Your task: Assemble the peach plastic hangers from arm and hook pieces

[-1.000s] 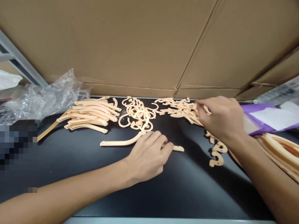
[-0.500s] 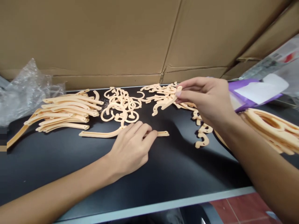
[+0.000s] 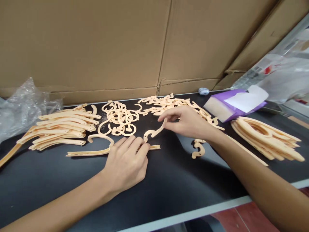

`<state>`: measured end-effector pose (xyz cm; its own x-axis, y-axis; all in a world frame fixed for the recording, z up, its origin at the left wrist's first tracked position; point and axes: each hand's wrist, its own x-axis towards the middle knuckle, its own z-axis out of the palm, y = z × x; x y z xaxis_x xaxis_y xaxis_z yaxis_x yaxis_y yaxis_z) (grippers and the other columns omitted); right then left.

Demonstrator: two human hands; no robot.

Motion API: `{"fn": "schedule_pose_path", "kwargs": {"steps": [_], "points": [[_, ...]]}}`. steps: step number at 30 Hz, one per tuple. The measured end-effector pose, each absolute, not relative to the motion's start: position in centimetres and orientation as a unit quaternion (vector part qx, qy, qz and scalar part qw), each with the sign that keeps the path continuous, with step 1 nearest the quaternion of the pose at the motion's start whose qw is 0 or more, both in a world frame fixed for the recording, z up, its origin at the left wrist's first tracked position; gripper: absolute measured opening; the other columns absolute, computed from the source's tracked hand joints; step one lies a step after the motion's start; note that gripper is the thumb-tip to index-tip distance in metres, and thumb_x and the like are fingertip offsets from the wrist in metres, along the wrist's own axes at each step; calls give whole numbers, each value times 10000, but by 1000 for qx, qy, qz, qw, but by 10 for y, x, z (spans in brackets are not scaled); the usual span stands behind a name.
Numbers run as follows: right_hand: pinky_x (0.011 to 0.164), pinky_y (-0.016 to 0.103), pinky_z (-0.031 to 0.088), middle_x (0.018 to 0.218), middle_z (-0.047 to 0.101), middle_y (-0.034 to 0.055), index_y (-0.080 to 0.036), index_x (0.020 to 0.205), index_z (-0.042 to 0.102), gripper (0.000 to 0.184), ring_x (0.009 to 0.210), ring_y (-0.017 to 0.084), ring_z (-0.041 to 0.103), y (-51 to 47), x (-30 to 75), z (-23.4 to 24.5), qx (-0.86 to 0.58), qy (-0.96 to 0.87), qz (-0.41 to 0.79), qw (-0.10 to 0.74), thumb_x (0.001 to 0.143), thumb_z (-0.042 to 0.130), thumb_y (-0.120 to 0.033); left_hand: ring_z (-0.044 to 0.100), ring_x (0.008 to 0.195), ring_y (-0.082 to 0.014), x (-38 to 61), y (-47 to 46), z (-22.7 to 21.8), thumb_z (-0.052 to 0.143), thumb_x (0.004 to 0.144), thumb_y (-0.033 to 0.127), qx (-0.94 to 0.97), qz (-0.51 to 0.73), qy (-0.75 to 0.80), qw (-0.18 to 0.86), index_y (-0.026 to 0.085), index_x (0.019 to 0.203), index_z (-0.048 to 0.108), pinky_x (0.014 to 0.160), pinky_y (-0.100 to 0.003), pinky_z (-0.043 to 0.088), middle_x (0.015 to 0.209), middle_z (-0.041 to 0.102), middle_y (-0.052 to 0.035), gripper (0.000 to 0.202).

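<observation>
My left hand [image 3: 126, 159] is closed over a cream plastic clothes hanger [image 3: 89, 153] lying on the black table. One arm of the hanger sticks out left and a short end shows at right; its middle is hidden under my fingers. A curved hook [image 3: 101, 138] rises beside my knuckles. Between thumb and fingers, my right hand [image 3: 185, 122] pinches a small hanger piece [image 3: 156, 131] with a curled end, which hangs just above the hanger's right side. Small curled pieces [image 3: 199, 149] lie below my right wrist.
Behind my hands are piles of hooks [image 3: 123, 117] and small pieces [image 3: 166, 103]. Long hanger arms [image 3: 65, 124] are stacked left, near clear plastic wrap [image 3: 26, 103]. At right lie stacked hangers [image 3: 267, 138] and a purple tissue pack [image 3: 222, 104]. A cardboard wall [image 3: 96, 48] stands behind.
My right hand has moved down and left with the small piece, bringing it close to the hanger. My left hand still holds the hanger, whose hook now leans left. The view has shifted.
</observation>
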<state>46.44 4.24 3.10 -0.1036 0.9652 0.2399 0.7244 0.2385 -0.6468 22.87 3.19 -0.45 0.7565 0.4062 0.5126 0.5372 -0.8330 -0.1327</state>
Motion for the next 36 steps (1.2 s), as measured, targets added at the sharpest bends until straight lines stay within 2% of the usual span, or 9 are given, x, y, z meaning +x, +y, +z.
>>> {"fn": "schedule_pose_path", "kwargs": {"steps": [3, 6, 10, 13, 15, 18, 23, 30, 36], "points": [[740, 276, 510, 763, 758, 8, -196, 834, 777, 212, 738, 168, 691, 41, 463, 30, -592, -747, 166, 254, 743, 611, -102, 644, 743, -200, 229, 31, -4, 558, 836, 118, -924, -235, -263, 145, 177, 830, 644, 642, -350, 465, 823, 683, -15, 105], [850, 337, 504, 874, 767, 50, -193, 859, 787, 197, 884, 218, 691, 41, 460, 27, -585, -771, 114, 225, 777, 622, -121, 639, 713, -190, 226, 31, -3, 564, 843, 131, -923, -232, -270, 149, 184, 812, 639, 617, -344, 452, 803, 678, -5, 97], [994, 423, 453, 1000, 738, 89, -183, 992, 778, 191, 1033, 251, 636, 40, 449, 15, -559, -788, 76, 247, 848, 652, -190, 635, 712, -196, 221, 32, -4, 551, 864, 136, -924, -234, -263, 150, 187, 810, 631, 615, -344, 444, 790, 670, -10, 109], [1015, 448, 439, 1159, 683, 117, -200, 1161, 733, 278, 1137, 260, 578, 38, 437, 4, -531, -801, 70, 266, 928, 617, -300, 629, 709, -203, 221, 35, -4, 538, 867, 121, -923, -238, -259, 156, 184, 807, 619, 615, -344, 433, 779, 661, -16, 118], [1011, 464, 430, 1193, 656, 131, -208, 1162, 728, 278, 1177, 270, 548, 37, 431, -1, -525, -812, 71, 247, 972, 554, -312, 624, 710, -205, 222, 36, -5, 535, 866, 120, -924, -239, -258, 152, 184, 808, 611, 617, -343, 429, 778, 656, -17, 115], [979, 435, 432, 1118, 666, 116, -188, 1060, 725, 222, 1129, 257, 556, 36, 429, -1, -518, -817, 82, 241, 982, 531, -262, 622, 720, -207, 223, 36, -5, 534, 870, 126, -927, -234, -258, 141, 186, 821, 607, 627, -341, 432, 791, 657, -16, 106], [842, 340, 439, 916, 665, 59, -180, 931, 606, 94, 894, 202, 586, 36, 432, 5, -529, -806, 100, 247, 958, 516, -174, 620, 723, -210, 222, 35, -5, 526, 882, 135, -928, -226, -266, 133, 190, 824, 602, 632, -343, 434, 787, 649, -14, 110], [669, 270, 377, 811, 625, 20, -203, 918, 520, 83, 715, 164, 558, 33, 437, 14, -569, -779, 79, 253, 968, 454, -192, 621, 720, -201, 221, 37, -3, 518, 887, 135, -926, -223, -273, 131, 189, 820, 607, 629, -335, 428, 783, 649, -15, 124], [647, 270, 355, 763, 638, 14, -190, 974, 584, 190, 667, 156, 559, 33, 438, 17, -578, -771, 68, 260, 997, 404, -248, 618, 719, -202, 222, 39, -4, 525, 888, 135, -925, -220, -272, 146, 185, 823, 619, 644, -338, 432, 782, 657, -19, 125]]}}
